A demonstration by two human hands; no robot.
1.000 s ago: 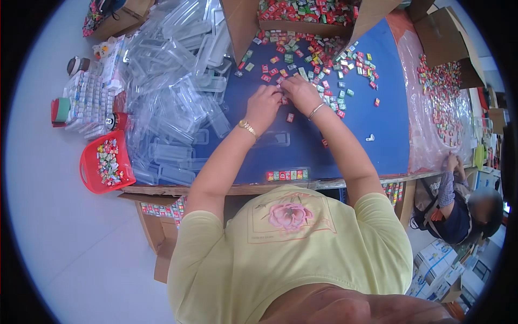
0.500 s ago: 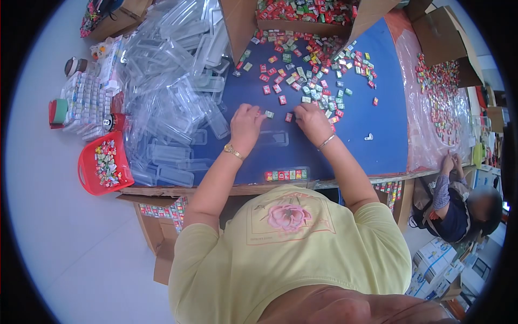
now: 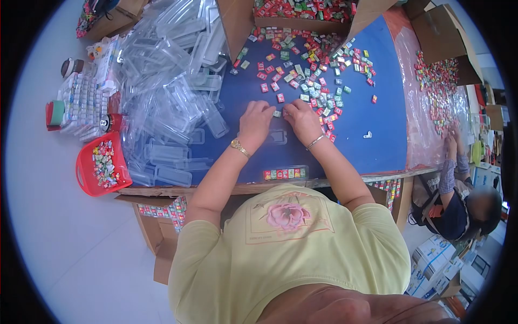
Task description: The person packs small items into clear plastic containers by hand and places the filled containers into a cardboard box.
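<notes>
Blue covers the desk (image 3: 377, 151), with a carton (image 3: 299, 23) at its far edge and clear trays (image 3: 178, 102) heaped along its left edge. Loose packs (image 3: 322, 81) spread from the carton toward the middle. A green pack (image 3: 277, 114) lies at the fingertips of the left hand (image 3: 256, 121), and a red pack (image 3: 286, 113) shows at those of the right hand (image 3: 304, 120). A single tray (image 3: 278, 137) lies between the wrists, and a filled tray (image 3: 306, 171) sits by the near edge.

The step looks like handling these two packs fingertip to fingertip. It probably goes best with a light pinch on the sides, faces turned the same way, and the packs kept flat on the desk so that they square up without tipping. Knuckles held low and close should spare the neighbouring packs a knock.

Both forearms reach in from the near edge and converge, palms down, elbows wide, fingers curled inward. Each grip is nearly closed, thumb near fingers; I cannot tell whether either has firm hold of its pack or only touches it.
</notes>
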